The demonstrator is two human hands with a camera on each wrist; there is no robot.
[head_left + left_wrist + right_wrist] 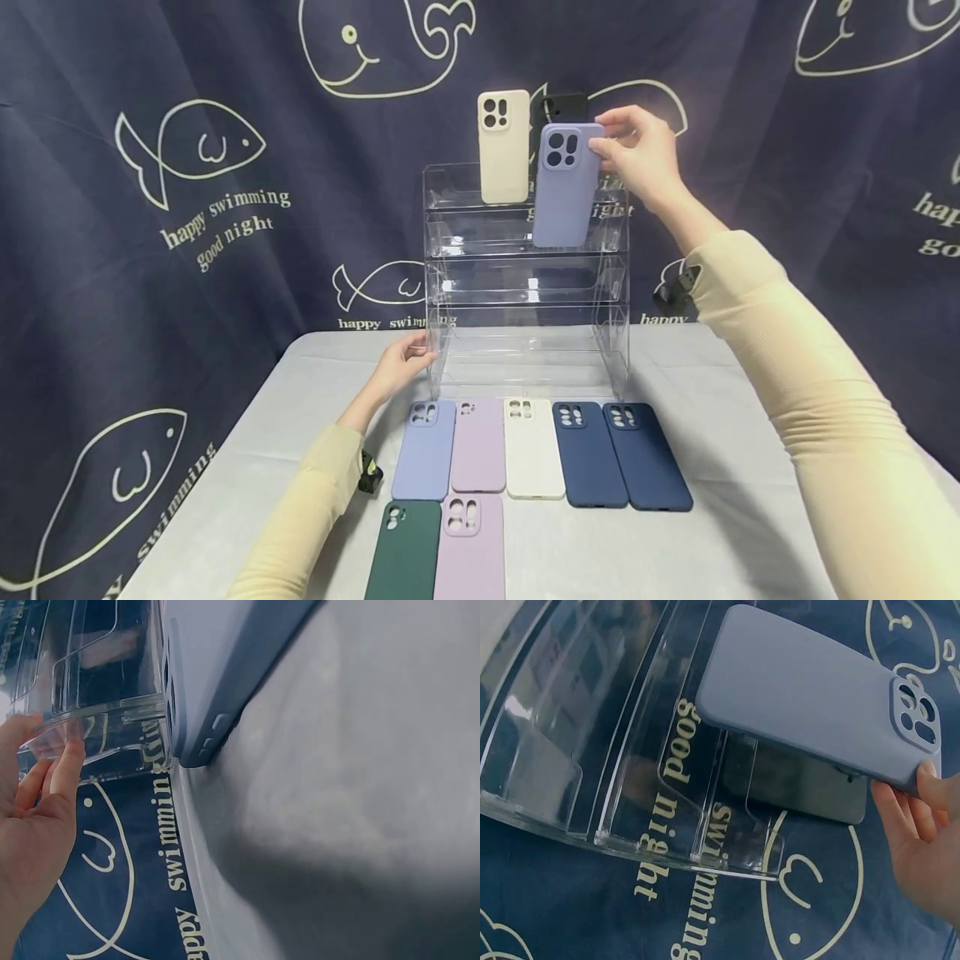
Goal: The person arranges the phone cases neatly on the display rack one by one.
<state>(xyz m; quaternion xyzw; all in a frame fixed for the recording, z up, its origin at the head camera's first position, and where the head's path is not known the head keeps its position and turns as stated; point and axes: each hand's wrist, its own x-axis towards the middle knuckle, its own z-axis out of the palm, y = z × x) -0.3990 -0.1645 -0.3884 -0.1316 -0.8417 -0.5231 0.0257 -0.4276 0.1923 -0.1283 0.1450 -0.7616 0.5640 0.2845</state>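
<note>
My right hand [637, 154] pinches a periwinkle phone case [564, 196] by its upper right edge, beside the camera cutouts. The case is upright before the upper tiers of a clear stepped display rack [525, 367]; whether its lower end touches a tier I cannot tell. Behind it, a dark phone case [810, 787] stands on the rack, partly hidden. A cream phone case [504, 158] stands on the top tier to the left. Low on the rack's left side, my left hand [401, 367] grips the clear side panel between thumb and fingers, as the left wrist view shows.
Before the rack lie a blue case [423, 454], a lilac case [478, 450], a white case [536, 454] and two navy cases [592, 458]. Nearer are a green case [405, 550] and another lilac case [471, 562]. A dark printed curtain [225, 333] hangs behind the table [262, 467].
</note>
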